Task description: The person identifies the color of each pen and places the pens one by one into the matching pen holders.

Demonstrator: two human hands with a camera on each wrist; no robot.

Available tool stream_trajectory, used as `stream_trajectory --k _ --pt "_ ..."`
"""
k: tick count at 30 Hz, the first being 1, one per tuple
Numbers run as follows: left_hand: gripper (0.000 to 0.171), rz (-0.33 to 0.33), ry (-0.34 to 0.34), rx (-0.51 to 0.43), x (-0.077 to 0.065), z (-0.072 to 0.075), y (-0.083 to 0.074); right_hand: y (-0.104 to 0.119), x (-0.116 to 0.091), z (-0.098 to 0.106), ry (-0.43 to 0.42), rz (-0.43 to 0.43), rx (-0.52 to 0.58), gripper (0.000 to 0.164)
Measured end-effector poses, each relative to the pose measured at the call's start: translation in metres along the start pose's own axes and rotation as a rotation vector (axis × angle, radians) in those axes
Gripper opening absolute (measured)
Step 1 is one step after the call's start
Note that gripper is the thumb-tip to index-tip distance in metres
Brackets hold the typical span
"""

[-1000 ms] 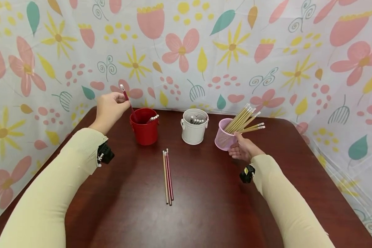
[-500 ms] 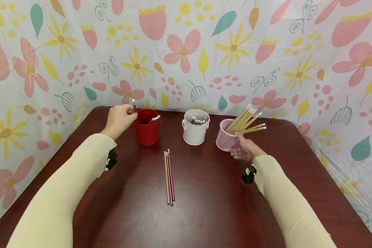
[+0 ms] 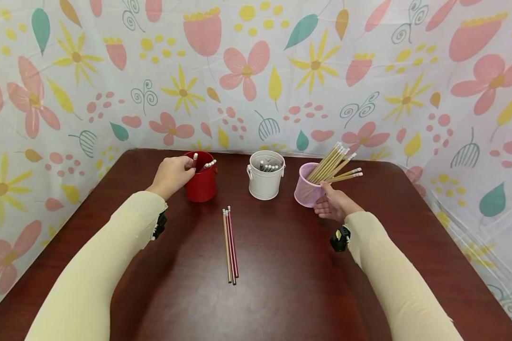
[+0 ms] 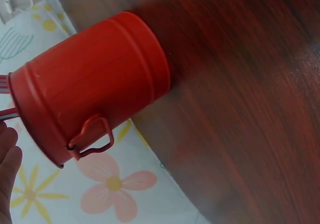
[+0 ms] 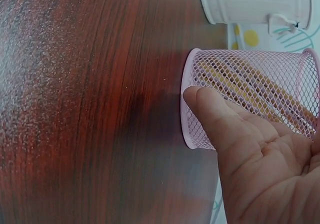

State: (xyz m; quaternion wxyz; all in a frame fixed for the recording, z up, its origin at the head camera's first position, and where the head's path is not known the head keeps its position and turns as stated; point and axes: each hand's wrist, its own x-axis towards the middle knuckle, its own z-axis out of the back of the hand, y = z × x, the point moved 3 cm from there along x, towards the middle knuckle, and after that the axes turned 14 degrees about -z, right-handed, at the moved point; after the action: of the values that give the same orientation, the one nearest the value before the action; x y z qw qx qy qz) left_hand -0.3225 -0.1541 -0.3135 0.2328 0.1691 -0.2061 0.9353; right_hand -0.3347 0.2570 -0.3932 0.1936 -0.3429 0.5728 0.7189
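Observation:
My left hand (image 3: 172, 176) pinches a dark red pencil (image 3: 195, 159) near its white eraser end, at the left rim of the red bucket (image 3: 201, 188). The pencil's lower part is hidden in the bucket. In the left wrist view, only fingertips (image 4: 10, 156) show beside the bucket's mouth. My right hand (image 3: 335, 203) rests against the near right side of the pink mesh cup (image 3: 308, 192), its fingers extended along the wall. This cup bears many tan pencils (image 3: 330, 163), which lean right. Three pencils (image 3: 229, 246), one gold and two red, lie together on the table.
A white bucket (image 3: 265, 182) with several pencils stands between the red bucket and the pink cup. Other white-ended pencils (image 3: 210, 164) lean in the red bucket. The dark wooden table (image 3: 281, 284) backs onto a floral cloth (image 3: 247, 94).
My left hand has moved down and right, lowering the red pencil into the red bucket until mainly its eraser end shows. The right hand stays against the pink cup.

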Motion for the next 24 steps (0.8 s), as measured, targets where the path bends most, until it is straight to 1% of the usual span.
stream_trajectory --k 7,14,24 --pt "0.021 0.018 0.065 0.017 -0.001 -0.009 0.003 0.0 0.0 0.0 -0.002 0.004 0.012 0.076" --pt "0.02 0.009 0.075 0.028 0.002 -0.013 0.004 0.0 0.0 0.0 -0.009 0.01 0.013 0.074" --pt "0.023 0.034 0.13 0.021 0.004 -0.019 0.004 -0.001 -0.001 0.0 -0.006 0.003 0.022 0.074"
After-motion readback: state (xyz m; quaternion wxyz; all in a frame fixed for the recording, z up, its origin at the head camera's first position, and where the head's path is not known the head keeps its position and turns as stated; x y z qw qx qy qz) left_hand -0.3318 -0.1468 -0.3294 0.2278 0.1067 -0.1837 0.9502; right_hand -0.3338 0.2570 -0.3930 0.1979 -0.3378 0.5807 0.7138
